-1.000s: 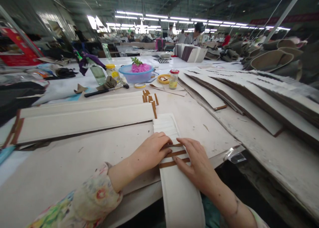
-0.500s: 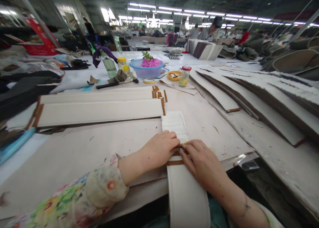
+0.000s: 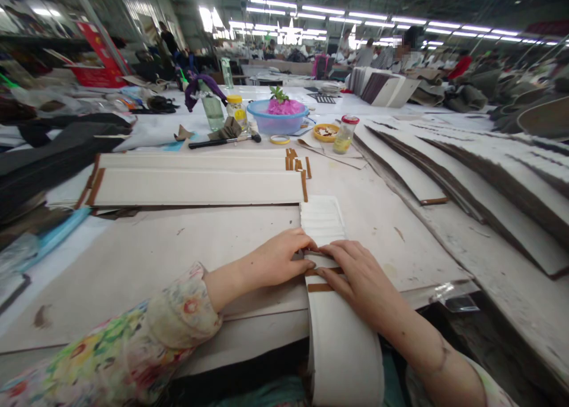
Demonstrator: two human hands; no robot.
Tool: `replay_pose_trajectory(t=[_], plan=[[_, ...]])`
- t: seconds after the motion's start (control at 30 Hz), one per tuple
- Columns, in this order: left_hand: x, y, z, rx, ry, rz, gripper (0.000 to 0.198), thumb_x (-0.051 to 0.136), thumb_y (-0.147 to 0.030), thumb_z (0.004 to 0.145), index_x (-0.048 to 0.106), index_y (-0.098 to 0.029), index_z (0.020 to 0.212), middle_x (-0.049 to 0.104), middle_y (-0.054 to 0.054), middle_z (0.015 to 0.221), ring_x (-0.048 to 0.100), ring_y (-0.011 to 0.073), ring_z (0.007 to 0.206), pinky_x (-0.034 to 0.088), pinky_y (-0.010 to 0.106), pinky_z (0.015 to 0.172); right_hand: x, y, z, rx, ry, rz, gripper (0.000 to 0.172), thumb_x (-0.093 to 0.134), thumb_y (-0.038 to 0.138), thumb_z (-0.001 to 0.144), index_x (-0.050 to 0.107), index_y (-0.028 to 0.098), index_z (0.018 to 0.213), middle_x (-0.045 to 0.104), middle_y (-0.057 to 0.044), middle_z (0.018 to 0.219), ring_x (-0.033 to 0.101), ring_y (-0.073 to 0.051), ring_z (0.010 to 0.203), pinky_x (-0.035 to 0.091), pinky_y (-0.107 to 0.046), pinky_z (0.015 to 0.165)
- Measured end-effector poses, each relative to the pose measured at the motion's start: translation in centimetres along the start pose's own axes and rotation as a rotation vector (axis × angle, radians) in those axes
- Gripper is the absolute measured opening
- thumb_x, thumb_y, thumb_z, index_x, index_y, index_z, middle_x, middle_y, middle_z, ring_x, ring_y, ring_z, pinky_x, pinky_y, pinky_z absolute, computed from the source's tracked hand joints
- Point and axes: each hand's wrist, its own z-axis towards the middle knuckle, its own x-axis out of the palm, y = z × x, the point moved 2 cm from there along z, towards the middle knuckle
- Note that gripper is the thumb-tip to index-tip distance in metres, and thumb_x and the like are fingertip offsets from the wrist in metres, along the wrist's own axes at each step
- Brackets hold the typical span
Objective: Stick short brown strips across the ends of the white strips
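Note:
A long white panel [image 3: 344, 342] hangs over the table's near edge, with brown strips [image 3: 320, 287] across it. Beyond my fingers lies a ridged white end piece [image 3: 322, 214]; whether it belongs to the same panel I cannot tell. My left hand [image 3: 291, 254] pinches the panel's left edge, thumb toward me and fingers curled on the far side. From the right, my right hand [image 3: 358, 282] grips the same spot, its thumb on the upper brown strip and its fingers bent over a narrow fold. The fingers partly hide the fold.
White panels with brown ends [image 3: 200, 188] lie at the left, beside loose brown strips [image 3: 294, 161]. Behind are a brush [image 3: 222, 141], a tape roll [image 3: 280, 140], a blue basin [image 3: 276, 121] and a red-lidded jar [image 3: 345, 135]. Stacked panels [image 3: 480, 182] cover the right side.
The view has swung left, so the scene sits further right. My left thumb and fingers have spread around the fold, and the upper brown strip now shows more beneath my thumbs.

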Motion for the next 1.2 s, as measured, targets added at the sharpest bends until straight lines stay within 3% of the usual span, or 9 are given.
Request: replay_pose_trajectory(t=[0.13,0.23,0.37,0.57,0.73,0.83,0.97,1.07,1.2], plan=[[0.0,-0.2,-0.1,0.044,0.019,0.059,0.008,0.054,-0.018,0.079,0.057,-0.015,0.086,0.056,0.004,0.095,0.049,0.0156,0.094,0.039,0.026,0.084,0.1,0.3,0.2,-0.019,0.028,0.023,0.016,0.049,0.028,0.085,0.054,0.020,0.098,0.056,-0.006,0.088,0.052,-0.021,0.085,0.044,-0.037,0.074],[0.1,-0.6,-0.4,0.067,0.034,0.178,0.012,0.048,-0.021,0.084,0.058,-0.015,0.085,0.055,0.005,0.094,0.048,0.0162,0.092,0.039,0.027,0.082,0.1,0.8,0.3,-0.062,0.058,-0.054,0.012,0.046,0.025,0.086,0.056,0.018,0.090,0.056,-0.006,0.081,0.051,-0.021,0.080,0.044,-0.038,0.072],[0.2,-0.4,-1.2,0.088,0.036,0.302,0.021,0.040,-0.025,0.088,0.058,-0.017,0.095,0.055,0.005,0.093,0.048,0.0161,0.087,0.040,0.027,0.079,0.0,1.1,0.4,-0.081,0.078,-0.144,0.015,0.044,0.025,0.087,0.057,0.017,0.088,0.055,-0.007,0.078,0.051,-0.022,0.077,0.045,-0.039,0.070],[0.2,0.8,-3.4,0.165,0.065,0.404,0.033,0.032,-0.017,0.090,0.046,-0.019,0.120,0.055,0.007,0.105,0.045,0.0178,0.096,0.036,0.030,0.087,-0.2,0.9,0.2,-0.123,0.049,-0.047,0.018,0.043,0.022,0.087,0.057,0.018,0.099,0.057,-0.006,0.086,0.052,-0.020,0.081,0.046,-0.035,0.074],[0.4,1.1,-4.0,0.162,0.068,0.380,0.035,0.034,-0.018,0.089,0.044,-0.020,0.123,0.055,0.007,0.107,0.046,0.0183,0.098,0.036,0.032,0.088,-0.1,0.8,0.3,-0.138,0.051,-0.042,0.019,0.044,0.022,0.087,0.059,0.018,0.098,0.057,-0.006,0.080,0.052,-0.018,0.077,0.046,-0.033,0.071],[0.1,1.5,-3.5,0.075,-0.033,0.148,0.026,0.037,-0.023,0.089,0.056,-0.018,0.107,0.057,0.005,0.097,0.050,0.0149,0.090,0.039,0.026,0.082,-0.1,0.8,0.2,-0.126,0.045,-0.032,0.018,0.045,0.021,0.087,0.060,0.018,0.095,0.057,-0.005,0.079,0.052,-0.017,0.077,0.046,-0.032,0.071],[-0.2,2.6,-2.2,-0.214,-0.190,-0.058,0.024,0.041,-0.029,0.085,0.059,-0.015,0.078,0.058,0.001,0.075,0.052,0.0126,0.071,0.041,0.023,0.066,-0.2,0.9,0.2,-0.115,0.016,-0.003,0.017,0.046,0.020,0.086,0.061,0.016,0.093,0.057,-0.005,0.081,0.052,-0.017,0.078,0.046,-0.032,0.073],[-0.1,2.9,-1.1,-0.317,-0.184,-0.099,0.023,0.044,-0.032,0.081,0.057,-0.015,0.073,0.057,-0.001,0.069,0.050,0.0124,0.065,0.039,0.023,0.061,-0.2,0.9,0.2,-0.115,0.009,0.002,0.017,0.046,0.020,0.086,0.061,0.016,0.092,0.057,-0.005,0.079,0.052,-0.018,0.077,0.046,-0.032,0.072],[0.4,3.0,0.1,-0.343,-0.166,-0.091,0.028,0.045,-0.040,0.080,0.054,-0.015,0.069,0.053,-0.002,0.064,0.047,0.0117,0.061,0.035,0.022,0.055,-0.2,0.9,0.2,-0.110,0.005,-0.009,0.017,0.045,0.021,0.086,0.061,0.018,0.092,0.057,-0.005,0.077,0.053,-0.018,0.075,0.046,-0.032,0.071]])
